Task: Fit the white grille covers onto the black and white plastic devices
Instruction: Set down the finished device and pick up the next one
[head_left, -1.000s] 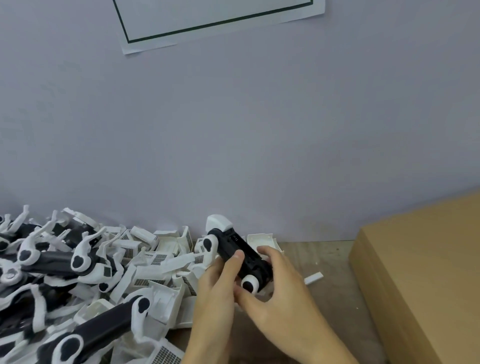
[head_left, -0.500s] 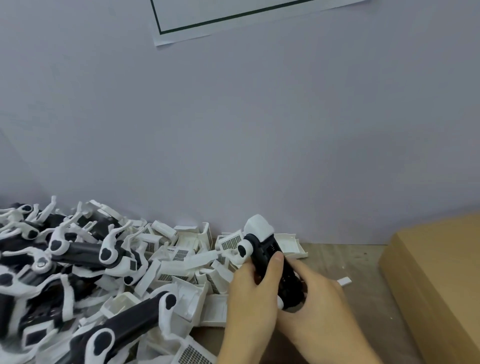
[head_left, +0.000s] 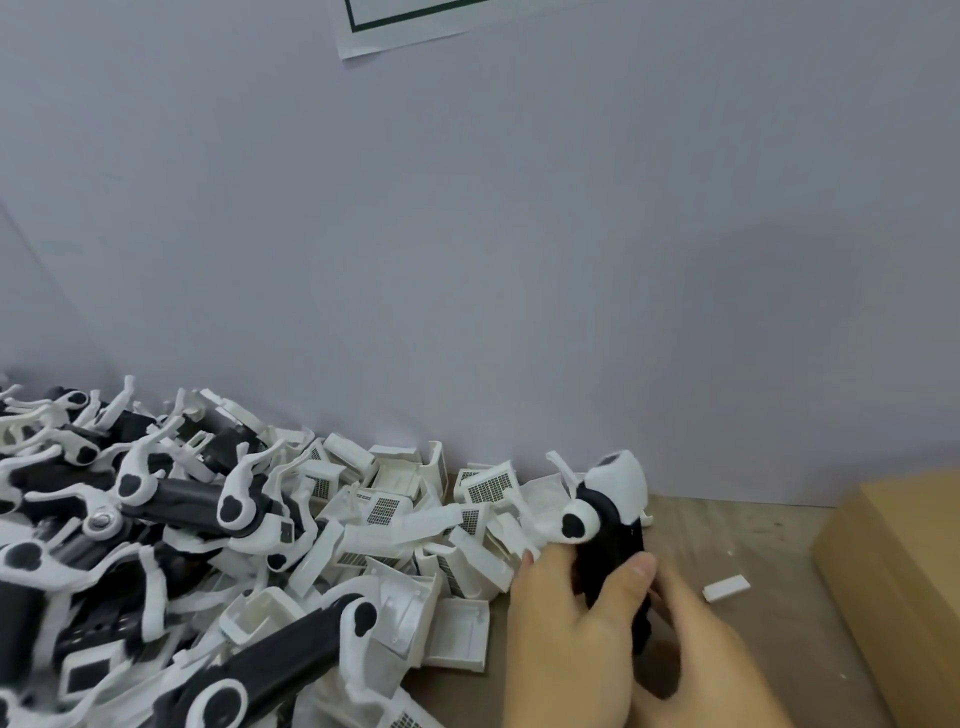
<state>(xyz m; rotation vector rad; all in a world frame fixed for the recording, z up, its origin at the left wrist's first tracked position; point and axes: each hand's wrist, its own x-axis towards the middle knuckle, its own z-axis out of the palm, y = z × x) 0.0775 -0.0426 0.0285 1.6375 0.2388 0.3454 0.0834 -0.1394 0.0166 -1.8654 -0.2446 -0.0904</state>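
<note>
A black and white plastic device (head_left: 610, 525) stands nearly upright, its white rounded end on top, near the wall. My left hand (head_left: 566, 623) grips its black body, with the thumb across the front. My right hand (head_left: 696, 654) holds the lower end of the device from the right and below. A heap of white grille covers (head_left: 415, 519) lies just left of my hands. Further left is a pile of more black and white devices (head_left: 156, 499).
A brown cardboard box (head_left: 904, 571) stands at the right edge. A small white plastic piece (head_left: 726, 588) lies on the wooden table (head_left: 753, 530) between my hands and the box. A grey wall with a posted paper sheet (head_left: 415, 21) rises close behind.
The device has been tilted from lying slanted to nearly upright in both hands. The view has swung left, so hands and box sit further right.
</note>
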